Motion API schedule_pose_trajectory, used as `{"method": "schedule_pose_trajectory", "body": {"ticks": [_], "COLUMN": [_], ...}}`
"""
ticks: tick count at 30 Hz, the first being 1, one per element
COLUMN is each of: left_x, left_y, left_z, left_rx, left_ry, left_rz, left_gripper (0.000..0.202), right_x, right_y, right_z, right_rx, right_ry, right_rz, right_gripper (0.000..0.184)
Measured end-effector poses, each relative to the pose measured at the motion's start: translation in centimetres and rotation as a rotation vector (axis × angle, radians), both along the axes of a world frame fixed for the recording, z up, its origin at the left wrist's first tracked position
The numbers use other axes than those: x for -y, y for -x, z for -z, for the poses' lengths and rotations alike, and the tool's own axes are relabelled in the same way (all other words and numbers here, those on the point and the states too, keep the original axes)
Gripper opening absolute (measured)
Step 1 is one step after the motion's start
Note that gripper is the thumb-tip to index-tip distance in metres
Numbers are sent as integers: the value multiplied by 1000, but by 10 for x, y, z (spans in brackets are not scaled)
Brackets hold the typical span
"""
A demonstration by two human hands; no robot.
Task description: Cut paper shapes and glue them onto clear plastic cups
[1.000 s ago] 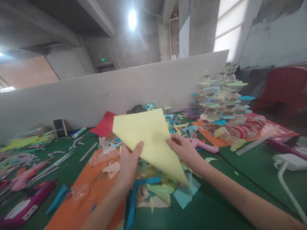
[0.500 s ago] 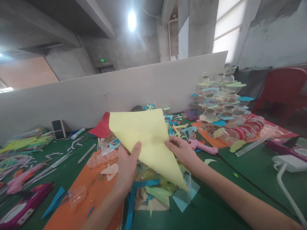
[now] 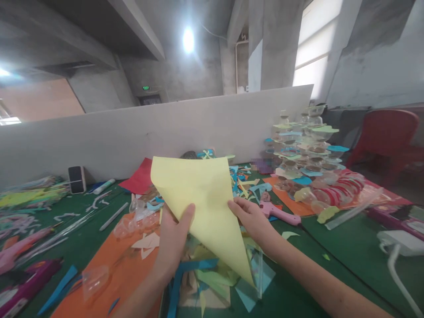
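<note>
A pale yellow sheet of paper, folded into a triangle, is held up above the green table. My left hand pinches its left edge, thumb on the front. My right hand grips its right edge with the fingers closed on the paper. The triangle's point hangs down over a heap of coloured paper scraps.
An orange sheet and clear plastic domes lie to the left, a red sheet behind. A pink glue gun lies to the right, with stacked clear cups and a red chair beyond. A white partition runs along the back.
The yellow triangle has turned a little more upright, its lower point swinging left. Both hands keep their hold; the view has tipped slightly downward.
</note>
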State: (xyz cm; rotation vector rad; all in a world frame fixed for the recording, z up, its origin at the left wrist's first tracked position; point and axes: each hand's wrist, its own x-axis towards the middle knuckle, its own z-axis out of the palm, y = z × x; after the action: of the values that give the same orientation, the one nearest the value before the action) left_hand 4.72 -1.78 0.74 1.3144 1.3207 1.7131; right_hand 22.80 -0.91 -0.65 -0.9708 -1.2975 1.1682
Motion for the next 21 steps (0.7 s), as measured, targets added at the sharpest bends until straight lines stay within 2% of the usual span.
{"method": "schedule_pose_trajectory", "body": {"ticks": [6, 11, 16, 21], "left_x": [-4, -6, -11, -24], "left_y": [4, 4, 7, 21], "left_z": [7, 10, 10, 11], "left_rx": [14, 92, 177, 196], "left_ry": [-11, 40, 132, 115], "left_rz": [13, 82, 93, 101], "left_gripper": [54, 52, 52, 50], "right_x": [-3, -5, -9, -12], "right_y": [-3, -14, -19, -17], "right_z": [1, -2, -1, 3], "right_rx": [7, 30, 124, 172], "right_ry": [10, 3, -66, -133], "right_rz": [-8, -7, 42, 78], "right_gripper": [55, 50, 50, 46]}}
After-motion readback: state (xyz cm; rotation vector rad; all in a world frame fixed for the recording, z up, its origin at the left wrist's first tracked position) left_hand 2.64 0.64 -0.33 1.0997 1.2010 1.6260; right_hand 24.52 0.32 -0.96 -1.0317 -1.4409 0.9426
